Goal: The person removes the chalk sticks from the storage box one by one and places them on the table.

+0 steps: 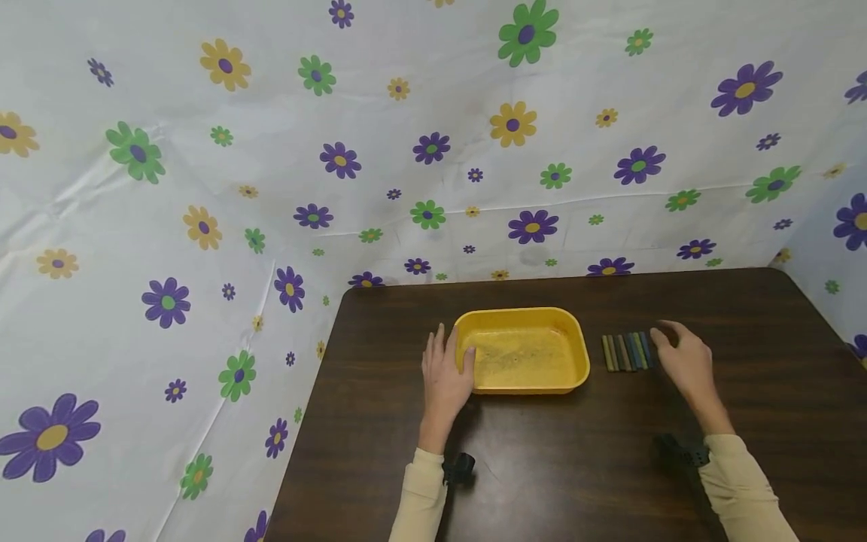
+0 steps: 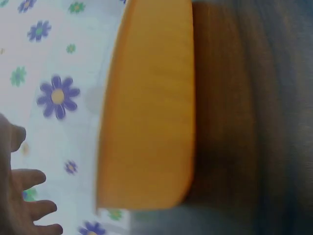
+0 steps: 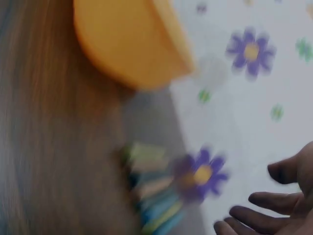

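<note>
A yellow rectangular plastic tub (image 1: 521,390) stands on the table, with dusty marks on its floor. My left hand (image 1: 447,376) is at the tub's left end, its fingers spread and its thumb over the rim; whether it touches the tub I cannot tell. Several coloured sticks that look like chalk (image 1: 625,352) lie side by side to the right of the tub, in green, brown and blue tones. Just right of that row hovers my right hand (image 1: 685,365), fingers loosely bent and holding nothing. In the right wrist view the sticks (image 3: 154,181) are blurred.
The dark wood-grain table (image 1: 555,467) has rounded far corners. A white sheet (image 1: 406,120) with purple, green and yellow flowers hangs behind it and along the left and right sides. Each wrist wears a small black camera (image 1: 460,468).
</note>
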A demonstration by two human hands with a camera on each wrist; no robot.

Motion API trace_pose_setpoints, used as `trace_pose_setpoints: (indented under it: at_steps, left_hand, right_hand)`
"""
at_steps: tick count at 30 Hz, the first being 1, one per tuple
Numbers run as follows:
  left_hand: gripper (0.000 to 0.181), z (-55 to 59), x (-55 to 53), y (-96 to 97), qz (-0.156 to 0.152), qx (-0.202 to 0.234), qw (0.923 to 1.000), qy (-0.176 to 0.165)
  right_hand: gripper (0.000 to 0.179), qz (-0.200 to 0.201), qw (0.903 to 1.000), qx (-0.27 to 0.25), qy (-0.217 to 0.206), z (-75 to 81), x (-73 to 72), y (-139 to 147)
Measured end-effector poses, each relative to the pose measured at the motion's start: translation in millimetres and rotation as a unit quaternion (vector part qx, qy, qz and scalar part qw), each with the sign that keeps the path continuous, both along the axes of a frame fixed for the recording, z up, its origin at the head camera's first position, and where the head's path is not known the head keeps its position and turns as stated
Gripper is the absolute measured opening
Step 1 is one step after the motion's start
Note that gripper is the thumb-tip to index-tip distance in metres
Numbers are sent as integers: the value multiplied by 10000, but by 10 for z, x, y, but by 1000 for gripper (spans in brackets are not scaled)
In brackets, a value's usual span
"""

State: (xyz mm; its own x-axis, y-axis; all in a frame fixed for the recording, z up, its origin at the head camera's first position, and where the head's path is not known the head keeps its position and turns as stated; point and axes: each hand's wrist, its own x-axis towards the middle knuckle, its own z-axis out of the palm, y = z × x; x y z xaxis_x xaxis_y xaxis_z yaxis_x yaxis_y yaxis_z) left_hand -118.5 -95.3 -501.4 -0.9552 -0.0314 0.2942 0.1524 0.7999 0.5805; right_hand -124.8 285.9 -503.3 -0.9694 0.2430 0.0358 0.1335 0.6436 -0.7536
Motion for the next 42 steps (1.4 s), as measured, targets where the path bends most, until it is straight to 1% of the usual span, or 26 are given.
trace_pose_setpoints:
  at_steps: [2, 4, 6, 7, 9, 12, 15, 18, 20, 22, 26, 30, 37, 42]
  left_hand:
    - [61, 86, 4, 59, -253, -588, 9979, -35]
    - [64, 173, 24, 126, -447, -1039, 9935, -146]
    - [65, 236, 46, 192, -595, -1378, 9884, -225]
    - [65, 256, 53, 226, -656, -1523, 9859, -220]
    - [64, 289, 68, 289, -774, -1677, 9824, -276]
    - [64, 280, 82, 350, -864, -1793, 9798, -209]
    - [64, 251, 104, 355, -841, -1915, 9776, -231]
    - [65, 227, 130, 333, -786, -2017, 9760, -238]
    - [66, 223, 152, 318, -783, -2060, 9751, -246]
    - [66, 224, 173, 307, -826, -2014, 9757, -248]
    - [66, 242, 203, 307, -952, -1912, 9768, -157]
    - [65, 243, 213, 311, -972, -1898, 9770, -69]
    - [66, 199, 213, 314, -936, -1997, 9752, -197]
    - [66, 170, 218, 328, -978, -1883, 9769, -267]
  right_hand:
    - [59, 308, 9990, -36, 310, 157, 83, -151]
    - [60, 557, 9961, 59, 688, 278, 163, -345]
    - [60, 829, 9917, 226, 952, 369, 229, -556]
    - [62, 967, 9896, 350, 1009, 401, 253, -660]
    - [66, 1241, 9842, 653, 1085, 434, 286, -849]
    - [73, 1530, 9742, 1244, 1101, 421, 304, -1067]
    - [77, 1623, 9637, 1802, 1118, 360, 289, -1220]
    - [81, 1665, 9567, 2137, 1062, 298, 274, -1308]
    - [81, 1691, 9545, 2214, 1061, 270, 265, -1339]
    - [81, 1694, 9543, 2210, 1085, 252, 265, -1351]
    - [80, 1663, 9584, 2076, 1035, 250, 292, -1343]
    - [79, 1717, 9613, 1951, 917, 248, 325, -1329]
    - [78, 1893, 9624, 1825, 677, 239, 348, -1316]
    - [78, 1919, 9641, 1720, 638, 251, 355, -1293]
